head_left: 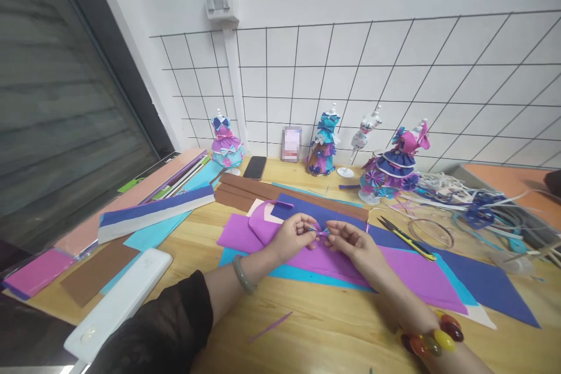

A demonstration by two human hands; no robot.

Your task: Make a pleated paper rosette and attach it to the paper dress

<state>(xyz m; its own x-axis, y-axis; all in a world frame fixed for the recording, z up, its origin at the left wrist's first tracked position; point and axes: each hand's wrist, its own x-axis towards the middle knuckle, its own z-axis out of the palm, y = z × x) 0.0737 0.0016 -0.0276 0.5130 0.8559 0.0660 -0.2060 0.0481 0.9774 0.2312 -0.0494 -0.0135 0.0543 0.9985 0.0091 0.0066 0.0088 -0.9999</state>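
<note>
Between my two hands is a small pleated bow (323, 233) in purple and blue, pinched at both ends. My left hand (298, 232) grips its left end between thumb and fingertips. On the other side, my right hand (350, 239) pinches the right end. Both hands are just above a stack of sheets: a purple sheet (407, 272) on top, with a light blue sheet (302, 278) and a dark blue sheet (486, 286) showing around it. A purple strip (258, 219) curls beside my left hand. Part of the bow is hidden by my fingers.
Yellow-handled scissors (407, 239) lie right of my hands. Dressed miniature mannequins (227, 143) stand along the wall, near a black phone (255, 167). Tangled strips (473, 204) fill the right side. A white lamp-like bar (118, 304) and folded sheets (144, 210) lie left.
</note>
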